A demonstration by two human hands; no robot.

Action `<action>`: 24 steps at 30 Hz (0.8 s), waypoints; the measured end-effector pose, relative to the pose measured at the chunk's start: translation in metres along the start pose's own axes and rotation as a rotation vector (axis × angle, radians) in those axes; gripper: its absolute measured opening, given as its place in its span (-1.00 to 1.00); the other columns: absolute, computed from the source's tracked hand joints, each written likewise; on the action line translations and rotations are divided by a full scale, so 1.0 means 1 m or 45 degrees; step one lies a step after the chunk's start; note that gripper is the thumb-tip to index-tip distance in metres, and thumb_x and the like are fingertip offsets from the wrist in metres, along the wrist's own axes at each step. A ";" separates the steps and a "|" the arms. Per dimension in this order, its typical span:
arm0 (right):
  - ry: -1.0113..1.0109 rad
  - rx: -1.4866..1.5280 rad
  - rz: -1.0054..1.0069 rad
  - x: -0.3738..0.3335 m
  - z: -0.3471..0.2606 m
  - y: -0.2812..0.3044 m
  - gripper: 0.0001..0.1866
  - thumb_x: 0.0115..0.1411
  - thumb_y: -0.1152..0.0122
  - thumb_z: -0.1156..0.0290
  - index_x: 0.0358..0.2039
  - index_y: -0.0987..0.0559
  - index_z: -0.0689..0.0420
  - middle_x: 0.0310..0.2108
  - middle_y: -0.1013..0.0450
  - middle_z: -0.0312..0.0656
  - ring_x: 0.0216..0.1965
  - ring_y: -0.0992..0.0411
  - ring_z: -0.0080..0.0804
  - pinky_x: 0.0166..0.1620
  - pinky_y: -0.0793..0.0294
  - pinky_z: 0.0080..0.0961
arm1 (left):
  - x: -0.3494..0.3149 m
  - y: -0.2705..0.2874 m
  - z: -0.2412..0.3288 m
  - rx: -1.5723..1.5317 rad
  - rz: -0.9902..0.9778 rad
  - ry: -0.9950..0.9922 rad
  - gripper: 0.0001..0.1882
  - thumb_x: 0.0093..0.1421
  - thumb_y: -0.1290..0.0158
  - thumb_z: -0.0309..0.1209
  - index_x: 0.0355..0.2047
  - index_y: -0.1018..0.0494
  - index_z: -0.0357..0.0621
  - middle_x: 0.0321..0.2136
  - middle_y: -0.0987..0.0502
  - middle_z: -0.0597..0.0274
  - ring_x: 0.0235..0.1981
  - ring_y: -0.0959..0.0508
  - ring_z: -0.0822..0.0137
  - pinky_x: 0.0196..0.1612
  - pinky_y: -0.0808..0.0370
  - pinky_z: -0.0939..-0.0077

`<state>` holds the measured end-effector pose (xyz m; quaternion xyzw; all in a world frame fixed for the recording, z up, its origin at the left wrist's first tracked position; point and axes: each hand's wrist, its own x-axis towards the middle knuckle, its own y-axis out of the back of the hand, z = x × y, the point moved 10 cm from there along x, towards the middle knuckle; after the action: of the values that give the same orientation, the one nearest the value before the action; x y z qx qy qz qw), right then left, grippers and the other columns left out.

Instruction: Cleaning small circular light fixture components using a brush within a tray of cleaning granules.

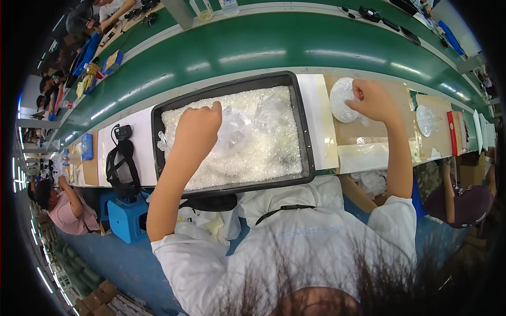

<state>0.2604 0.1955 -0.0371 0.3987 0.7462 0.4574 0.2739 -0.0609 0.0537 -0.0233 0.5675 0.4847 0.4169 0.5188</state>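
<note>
My left hand [200,129] is over a black tray [309,147] of small clear-white beads [253,168]. Its fingers are curled, and what they hold, if anything, is hidden behind them. Crumpled clear plastic bags [232,131] lie on the beads right beside that hand. To the right of the tray, my right hand [377,100] reaches over a round, whitish, glittering dish or pile [341,97] on brown board. Thumb and fingertips come together at its right edge, and anything between them is too small to make out.
A black strapped device [124,163] lies left of the tray. Farther right are another clear bag [426,120] and a red-edged box [452,131]. A blue stool [126,218] stands below the bench at left. Other people sit at both sides.
</note>
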 end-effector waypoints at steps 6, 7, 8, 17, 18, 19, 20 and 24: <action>0.113 0.085 -0.008 0.019 -0.016 -0.007 -0.74 0.17 -0.31 0.26 -0.41 -0.50 0.20 -0.49 -0.49 -0.06 -0.47 -0.44 -0.17 -0.34 -0.40 -0.34 | 0.002 -0.007 0.000 0.009 0.020 -0.096 -0.74 -0.01 -0.04 -0.64 -0.24 -0.45 -0.34 -0.60 -0.51 -0.06 -0.52 -0.56 -0.08 -0.32 -0.52 0.12; 0.027 0.200 -0.032 0.022 -0.013 -0.008 -0.80 0.20 -0.25 0.32 -0.34 -0.53 0.20 -0.45 -0.51 -0.06 -0.45 -0.45 -0.19 -0.32 -0.42 -0.35 | 0.001 -0.007 0.001 -0.013 0.004 -0.122 -0.74 0.00 -0.04 -0.65 -0.24 -0.44 -0.34 -0.60 -0.52 -0.06 -0.52 -0.56 -0.09 -0.31 -0.52 0.12; -0.060 0.312 -0.056 0.023 -0.009 -0.010 -0.84 0.22 -0.19 0.37 -0.28 -0.56 0.20 -0.42 -0.54 -0.06 -0.43 -0.45 -0.22 -0.29 -0.44 -0.36 | 0.000 -0.007 0.000 -0.020 0.001 -0.119 -0.74 0.00 -0.04 -0.65 -0.24 -0.44 -0.34 -0.60 -0.52 -0.06 -0.52 -0.56 -0.09 -0.31 -0.52 0.12; 0.565 1.062 0.570 -0.071 -0.113 0.077 -0.63 0.32 0.07 0.22 -0.20 -0.58 0.27 -0.34 -0.52 -0.04 -0.34 -0.40 -0.39 -0.24 -0.41 -0.49 | 0.001 0.000 0.001 -0.230 0.065 -0.183 -0.81 -0.11 -0.09 -0.74 -0.42 -0.41 -0.37 -0.60 -0.51 -0.14 -0.49 -0.59 -0.13 -0.37 -0.55 0.10; 0.590 0.964 0.523 -0.075 -0.130 0.061 -0.61 0.34 0.08 0.18 -0.20 -0.57 0.25 -0.35 -0.51 -0.07 -0.36 -0.40 -0.42 -0.28 -0.41 -0.49 | 0.003 -0.007 -0.004 -0.231 -0.025 -0.144 -0.81 -0.03 -0.06 -0.69 -0.33 -0.42 -0.37 -0.58 -0.52 -0.15 -0.46 -0.58 -0.14 -0.34 -0.53 0.07; 0.625 0.878 0.456 -0.072 -0.147 0.036 -0.59 0.35 0.09 0.13 -0.20 -0.57 0.23 -0.37 -0.50 -0.10 -0.39 -0.39 -0.45 -0.31 -0.41 -0.50 | -0.004 -0.022 -0.010 -0.235 -0.124 -0.082 -0.79 0.05 -0.02 -0.65 -0.25 -0.44 -0.38 -0.56 -0.52 -0.15 -0.42 -0.58 -0.15 -0.32 -0.51 0.04; 0.633 0.932 0.272 -0.068 -0.168 0.015 -0.63 0.35 0.08 0.16 -0.25 -0.57 0.20 -0.37 -0.51 -0.12 -0.42 -0.41 -0.47 -0.38 -0.39 -0.52 | -0.002 -0.019 -0.008 -0.237 -0.123 -0.089 -0.79 0.05 -0.02 -0.65 -0.25 -0.44 -0.38 -0.56 -0.52 -0.15 -0.42 -0.58 -0.15 -0.32 -0.51 0.04; 0.780 0.657 -0.043 -0.053 -0.203 -0.052 -0.80 0.26 -0.04 0.45 -0.14 -0.49 0.23 -0.46 -0.51 -0.09 -0.49 -0.52 -0.23 -0.44 -0.48 -0.37 | 0.002 -0.015 -0.008 -0.259 -0.146 -0.032 -0.76 0.10 -0.06 -0.61 -0.18 -0.47 -0.34 -0.53 -0.55 -0.16 -0.40 -0.59 -0.14 -0.30 -0.53 0.05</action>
<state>0.1139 0.0430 0.0061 0.2872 0.8902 0.3480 -0.0630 -0.0702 0.0574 -0.0374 0.4887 0.4649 0.4263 0.6027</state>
